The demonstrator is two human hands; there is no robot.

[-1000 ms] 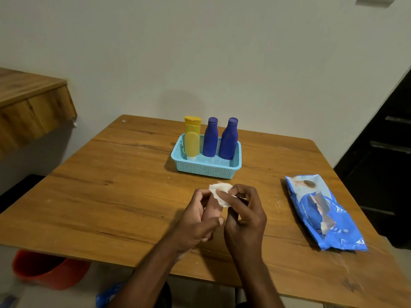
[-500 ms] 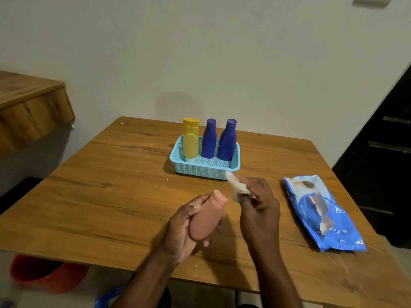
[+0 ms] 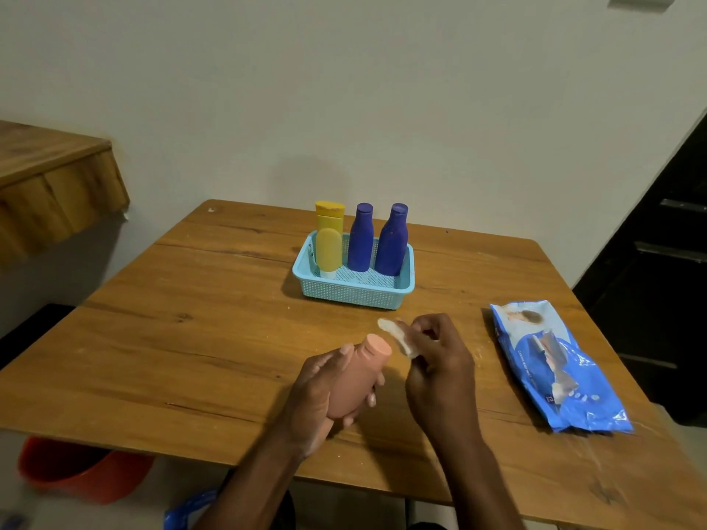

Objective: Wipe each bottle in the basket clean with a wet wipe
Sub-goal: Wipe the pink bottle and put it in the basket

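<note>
Above the table (image 3: 191, 338), left fingers (image 3: 344, 355) round pink bottle (image 3: 354, 380), right fingers (image 3: 424, 330) pinching wipe (image 3: 396, 334); pack (image 3: 554, 361) print seemingly unreadable.

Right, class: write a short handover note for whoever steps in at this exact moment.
Left hand grips the pink bottle above the table. Right hand pinches the wet wipe, just off the bottle's cap. Yellow bottle and two blue bottles stand in the basket. Wipe pack lies to the right. Which basket bottles are already clean cannot be told. Left: finish the pink one, return it.
</note>
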